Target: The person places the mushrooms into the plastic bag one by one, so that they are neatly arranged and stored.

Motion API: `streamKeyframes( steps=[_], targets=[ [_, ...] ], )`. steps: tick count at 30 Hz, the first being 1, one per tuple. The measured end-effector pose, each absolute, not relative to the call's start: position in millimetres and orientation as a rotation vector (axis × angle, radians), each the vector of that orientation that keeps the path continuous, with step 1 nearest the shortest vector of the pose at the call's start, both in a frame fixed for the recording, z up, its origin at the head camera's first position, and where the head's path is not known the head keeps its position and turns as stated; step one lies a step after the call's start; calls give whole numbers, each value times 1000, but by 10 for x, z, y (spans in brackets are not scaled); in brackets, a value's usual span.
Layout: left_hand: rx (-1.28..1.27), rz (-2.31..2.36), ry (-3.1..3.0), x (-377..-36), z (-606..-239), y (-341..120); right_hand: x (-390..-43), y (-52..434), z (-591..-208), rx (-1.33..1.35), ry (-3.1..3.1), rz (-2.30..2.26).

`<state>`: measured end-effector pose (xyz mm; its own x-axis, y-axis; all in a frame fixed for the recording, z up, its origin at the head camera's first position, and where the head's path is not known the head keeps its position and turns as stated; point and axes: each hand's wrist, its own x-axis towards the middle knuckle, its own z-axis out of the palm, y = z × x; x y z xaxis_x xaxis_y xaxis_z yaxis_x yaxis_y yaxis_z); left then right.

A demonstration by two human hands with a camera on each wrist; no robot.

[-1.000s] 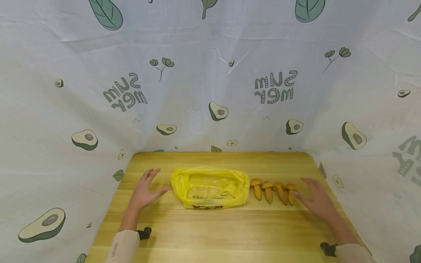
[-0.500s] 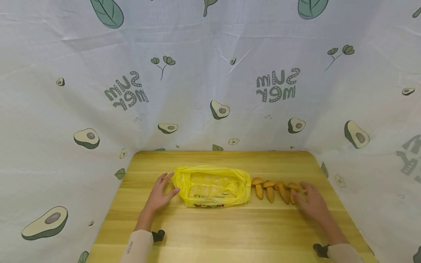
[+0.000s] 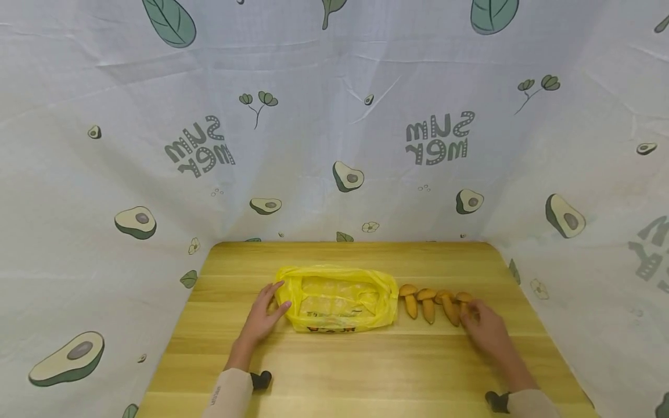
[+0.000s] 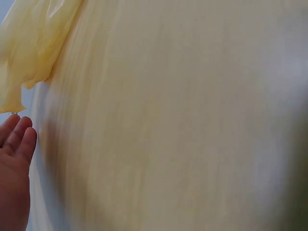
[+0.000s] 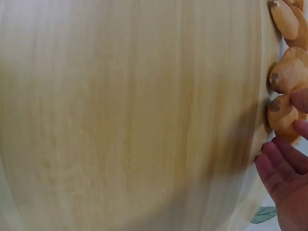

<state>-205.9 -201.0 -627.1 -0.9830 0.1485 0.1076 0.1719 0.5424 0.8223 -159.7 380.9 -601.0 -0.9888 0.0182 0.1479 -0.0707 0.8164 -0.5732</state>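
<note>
A yellow plastic bag (image 3: 337,299) lies flat in the middle of the wooden table (image 3: 340,360). My left hand (image 3: 272,302) rests at its left edge, fingers straight, thumb touching the plastic. In the left wrist view the fingertips (image 4: 17,139) sit just below a corner of the bag (image 4: 33,48). To the right of the bag lie several orange-brown mushrooms (image 3: 428,302) in a row. My right hand (image 3: 470,313) is on the rightmost mushroom (image 3: 463,298). In the right wrist view thumb and forefinger lie on either side of that mushroom (image 5: 281,115).
A white cloth printed with avocados and leaves (image 3: 334,145) walls the table at the back and both sides. Black wrist camera mounts (image 3: 259,380) show near both sleeves. Bare wood stretches in front of the bag.
My left hand slid right until it touches the bag's left edge. My right hand moved left and closed in on the rightmost mushroom.
</note>
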Motion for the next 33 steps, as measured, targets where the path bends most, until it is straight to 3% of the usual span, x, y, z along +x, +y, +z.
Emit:
streamKeyframes(
  steps=[19, 33],
  targets=[
    [-307, -1600, -2608, -2020, -6385, -1943, -1598, 3747, -6085, -95, -2859, 998],
    [-295, -1691, -2584, -2015, -6393, -1940, -1572, 3631, -5952, -409, -2680, 1179]
  ],
)
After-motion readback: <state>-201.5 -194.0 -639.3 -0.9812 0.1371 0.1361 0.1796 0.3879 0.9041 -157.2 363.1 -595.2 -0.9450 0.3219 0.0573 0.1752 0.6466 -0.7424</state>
